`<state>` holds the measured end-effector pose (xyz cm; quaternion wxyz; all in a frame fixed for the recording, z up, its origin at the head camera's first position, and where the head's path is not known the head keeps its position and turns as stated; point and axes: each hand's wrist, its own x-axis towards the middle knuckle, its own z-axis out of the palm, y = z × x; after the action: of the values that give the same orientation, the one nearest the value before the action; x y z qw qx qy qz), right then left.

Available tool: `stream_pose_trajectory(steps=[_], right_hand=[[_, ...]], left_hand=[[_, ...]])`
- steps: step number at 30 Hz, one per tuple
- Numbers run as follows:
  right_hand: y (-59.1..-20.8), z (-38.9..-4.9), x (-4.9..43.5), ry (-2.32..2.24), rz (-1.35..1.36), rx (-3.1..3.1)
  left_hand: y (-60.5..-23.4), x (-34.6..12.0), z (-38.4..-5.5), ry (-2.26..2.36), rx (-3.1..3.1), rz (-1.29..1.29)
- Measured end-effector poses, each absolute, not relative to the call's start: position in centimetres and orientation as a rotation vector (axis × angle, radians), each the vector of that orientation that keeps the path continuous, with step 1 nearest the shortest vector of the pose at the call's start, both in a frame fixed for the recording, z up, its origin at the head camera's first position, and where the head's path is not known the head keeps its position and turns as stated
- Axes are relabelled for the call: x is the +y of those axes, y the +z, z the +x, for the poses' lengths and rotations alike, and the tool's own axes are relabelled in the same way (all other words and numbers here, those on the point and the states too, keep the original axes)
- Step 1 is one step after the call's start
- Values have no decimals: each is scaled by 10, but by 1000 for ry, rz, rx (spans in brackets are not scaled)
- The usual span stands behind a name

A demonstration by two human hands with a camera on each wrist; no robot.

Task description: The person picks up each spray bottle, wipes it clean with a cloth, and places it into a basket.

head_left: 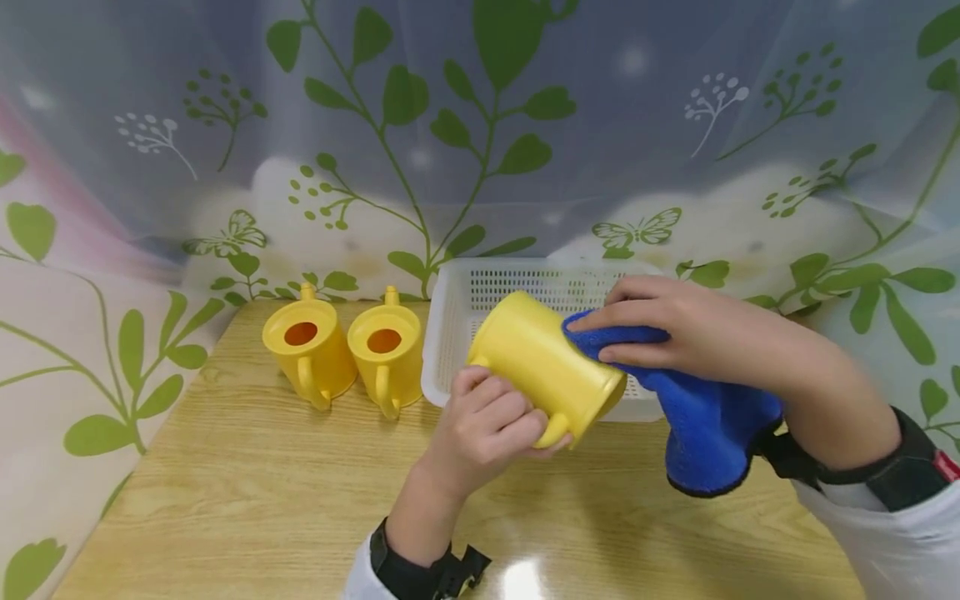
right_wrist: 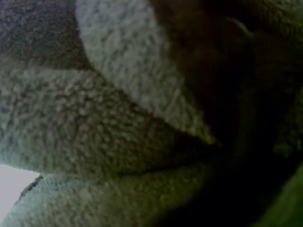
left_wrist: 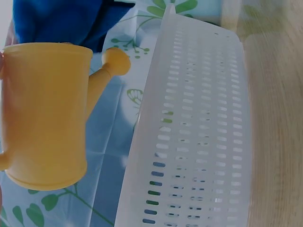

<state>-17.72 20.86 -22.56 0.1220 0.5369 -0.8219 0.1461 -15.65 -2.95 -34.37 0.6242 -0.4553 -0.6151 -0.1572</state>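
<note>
My left hand grips the handle of a yellow watering can, which is tilted over the front of a white basket. In the left wrist view the can's spout points away from the handle and ends in a round head. A blue cloth is held in my right hand, its upper part lying against the can's side and the rest hanging down. Folds of the cloth fill most of the dark right wrist view.
The white perforated basket stands at the back of the wooden table. Left of it are two more yellow watering cans, one beside the basket and one farther left. A leaf-patterned curtain hangs behind.
</note>
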Motion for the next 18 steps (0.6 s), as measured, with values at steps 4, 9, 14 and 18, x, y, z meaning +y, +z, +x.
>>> stream_pose_trajectory(steps=[4, 9, 14, 18], right_hand=[[-223, -183, 193, 397, 1501, -2503], [-220, -193, 174, 417, 1377, -2661], [-218, -201, 163, 470, 1300, -2759], [-218, -202, 160, 476, 1275, -2808]], left_hand=[[-343, -28, -157, -364, -1380, -1056], [-342, -27, -155, -385, -1367, -1067], [-342, -26, -154, -397, -1353, -1072], [-344, -26, -154, -412, -1347, -1070]])
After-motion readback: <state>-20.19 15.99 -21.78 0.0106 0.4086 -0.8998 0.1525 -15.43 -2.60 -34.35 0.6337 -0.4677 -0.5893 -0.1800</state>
